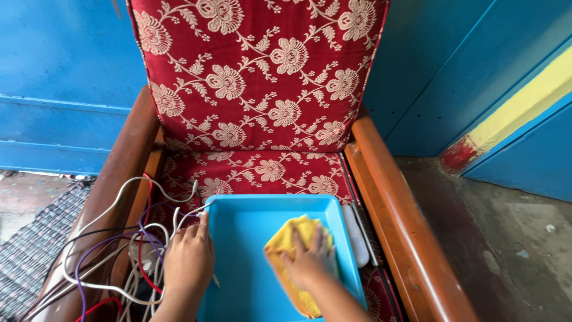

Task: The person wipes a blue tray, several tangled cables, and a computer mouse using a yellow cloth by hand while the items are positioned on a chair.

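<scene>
Tangled cables (119,250) crowd the space beside the left hand (189,257); tray wall (348,238) and wooden armrest (399,220) hem the right hand (310,259), the floor beyond lying open
</scene>
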